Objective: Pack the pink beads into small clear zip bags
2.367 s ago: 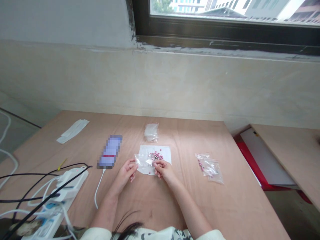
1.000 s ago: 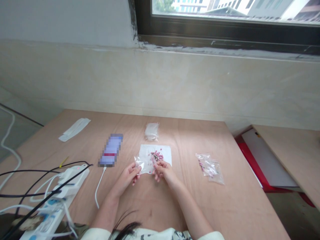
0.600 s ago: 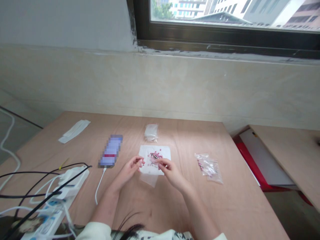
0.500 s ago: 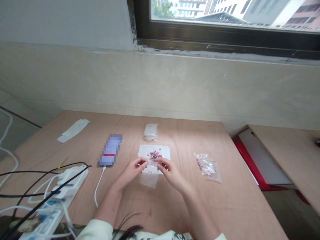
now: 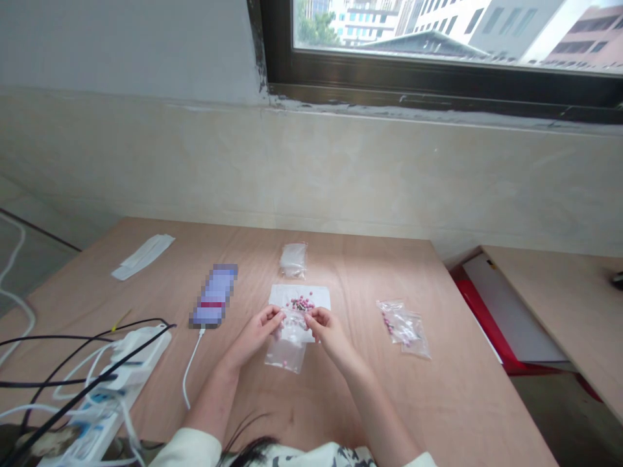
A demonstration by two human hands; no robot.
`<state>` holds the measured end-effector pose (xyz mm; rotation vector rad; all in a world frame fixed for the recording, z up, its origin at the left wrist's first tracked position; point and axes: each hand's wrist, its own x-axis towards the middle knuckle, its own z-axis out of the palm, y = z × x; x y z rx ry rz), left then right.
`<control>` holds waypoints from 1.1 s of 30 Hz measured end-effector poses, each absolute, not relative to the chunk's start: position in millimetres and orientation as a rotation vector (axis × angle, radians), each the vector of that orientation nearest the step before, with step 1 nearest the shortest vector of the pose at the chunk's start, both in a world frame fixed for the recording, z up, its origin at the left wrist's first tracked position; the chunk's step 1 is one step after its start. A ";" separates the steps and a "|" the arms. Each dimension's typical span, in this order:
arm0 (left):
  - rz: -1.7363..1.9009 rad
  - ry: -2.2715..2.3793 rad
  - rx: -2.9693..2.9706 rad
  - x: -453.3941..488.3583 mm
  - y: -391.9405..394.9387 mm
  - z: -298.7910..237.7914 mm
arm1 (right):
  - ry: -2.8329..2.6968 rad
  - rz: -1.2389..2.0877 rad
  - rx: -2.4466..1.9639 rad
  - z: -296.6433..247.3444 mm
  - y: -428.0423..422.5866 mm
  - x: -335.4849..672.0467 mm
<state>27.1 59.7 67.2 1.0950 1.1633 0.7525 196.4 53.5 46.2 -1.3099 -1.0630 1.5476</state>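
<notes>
Between my hands is a clear plastic bag, its lower part hanging toward me over the table. A small pink spot shows near its bottom. My left hand pinches the bag's upper left side, and my right hand has its fingers closed at the upper right side. Just beyond my fingertips, a white sheet lies flat with a pile of small pink beads on it. Some darker bits are mixed into the pile, too small to name.
Filled clear bags lie to the right, and a packet of bags sits behind the sheet. On the left are a phone with a white cable, a white strip and a power strip with tangled cords. A second table stands at right.
My right hand has moved slightly away from my left, so the bag between them shows more widely. A pink spot now shows low in the bag. The view has tilted up a little.
</notes>
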 end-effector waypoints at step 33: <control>0.722 1.378 1.109 16.3 75.3 32.8 | -0.820 1.664 -1.340 24.3 58.2 191.2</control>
